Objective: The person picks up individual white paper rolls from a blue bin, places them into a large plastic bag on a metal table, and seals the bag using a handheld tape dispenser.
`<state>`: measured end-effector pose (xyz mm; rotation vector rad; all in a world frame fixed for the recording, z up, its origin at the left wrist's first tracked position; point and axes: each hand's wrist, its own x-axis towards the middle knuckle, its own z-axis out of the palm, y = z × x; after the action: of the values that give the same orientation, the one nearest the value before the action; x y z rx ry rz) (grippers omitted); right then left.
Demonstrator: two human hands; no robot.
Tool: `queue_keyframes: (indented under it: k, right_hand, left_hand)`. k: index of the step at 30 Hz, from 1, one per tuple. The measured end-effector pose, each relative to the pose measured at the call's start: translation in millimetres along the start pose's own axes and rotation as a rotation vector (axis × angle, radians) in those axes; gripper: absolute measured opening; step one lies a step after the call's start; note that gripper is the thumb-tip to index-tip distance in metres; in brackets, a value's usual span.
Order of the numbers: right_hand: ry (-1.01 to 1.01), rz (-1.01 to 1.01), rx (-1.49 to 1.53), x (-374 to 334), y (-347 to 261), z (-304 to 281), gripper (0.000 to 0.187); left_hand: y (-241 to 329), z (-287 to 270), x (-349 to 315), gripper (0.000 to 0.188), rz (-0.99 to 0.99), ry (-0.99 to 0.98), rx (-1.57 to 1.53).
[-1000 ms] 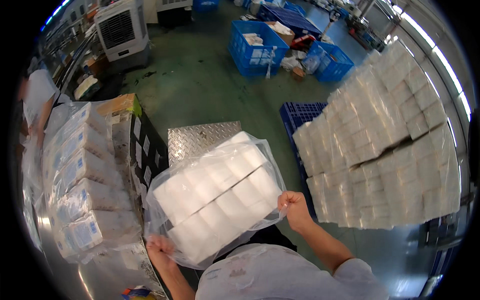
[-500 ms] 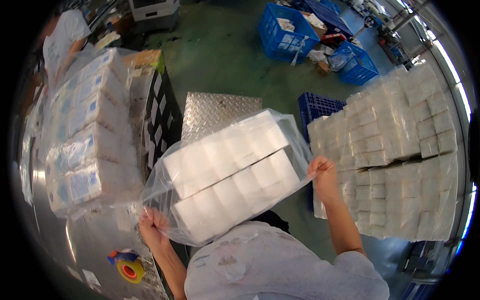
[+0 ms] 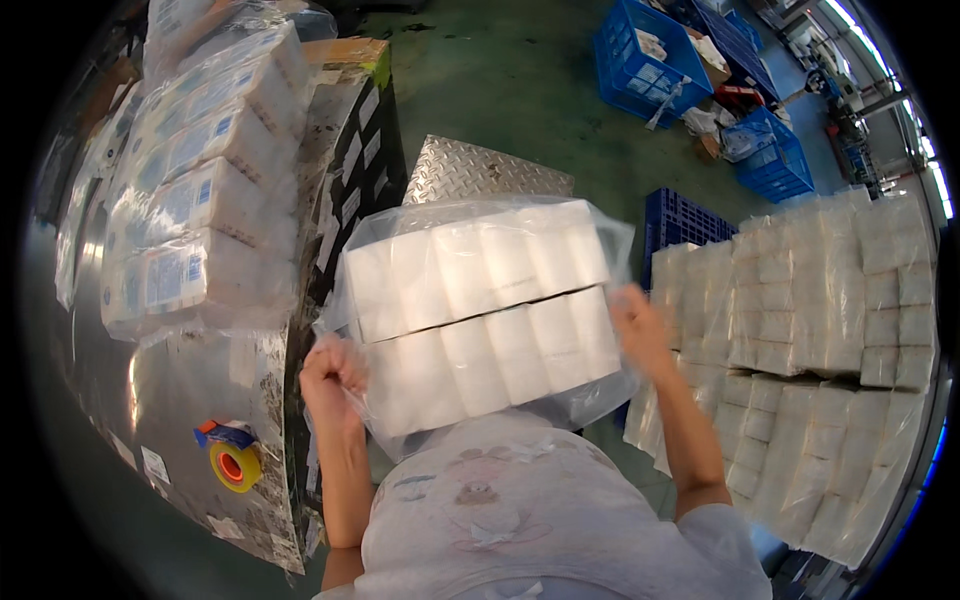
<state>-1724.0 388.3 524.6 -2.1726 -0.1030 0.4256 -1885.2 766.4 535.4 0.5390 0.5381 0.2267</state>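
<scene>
A clear plastic bag (image 3: 615, 385) lies around two rows of white paper bundles (image 3: 480, 315), soft and rounded, in front of my body. My left hand (image 3: 336, 378) is closed on the bag's gathered left edge. At the opposite end, my right hand (image 3: 643, 328) is beside the bag's right edge. Motion smears its fingers, so whether they grip the film does not show.
Wrapped printed packs (image 3: 205, 200) sit on the metal table (image 3: 170, 390) at left, with a tape roll (image 3: 234, 466) nearer me. Film-covered white stacks (image 3: 800, 300) stand at right by a blue pallet (image 3: 680, 225). Beyond are a treadplate surface (image 3: 480, 168) and blue crates (image 3: 650, 65).
The bag and bundles have turned closer to level. My left hand has risen with the bag's edge, and my right hand has shifted slightly nearer the bundles. The whole view has shifted too.
</scene>
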Motion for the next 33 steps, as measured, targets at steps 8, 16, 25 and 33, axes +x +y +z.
queue_keyframes:
  k: [8, 16, 25, 33]
  right_hand:
    - [0.146, 0.215, 0.586, -5.0, 6.8, -74.2, 0.003]
    - [0.134, 0.145, 0.198, 37.4, 15.0, -106.0, 0.014]
    - [0.048, 0.316, 0.785, 66.6, 9.1, -134.0, 0.015]
    - [0.122, 0.022, 0.633, 89.3, 19.2, -144.6, 0.019]
  left_hand:
    - [37.1, -11.6, -9.0, 0.008, 0.232, 0.063, -0.078]
    - [90.2, -33.8, -15.1, 0.007, 0.507, 0.442, 0.799]
    - [10.1, 41.1, -59.0, 0.03, 1.24, 0.119, 1.871]
    - [-62.3, 38.6, 3.6, 0.054, 0.81, -0.364, 2.232]
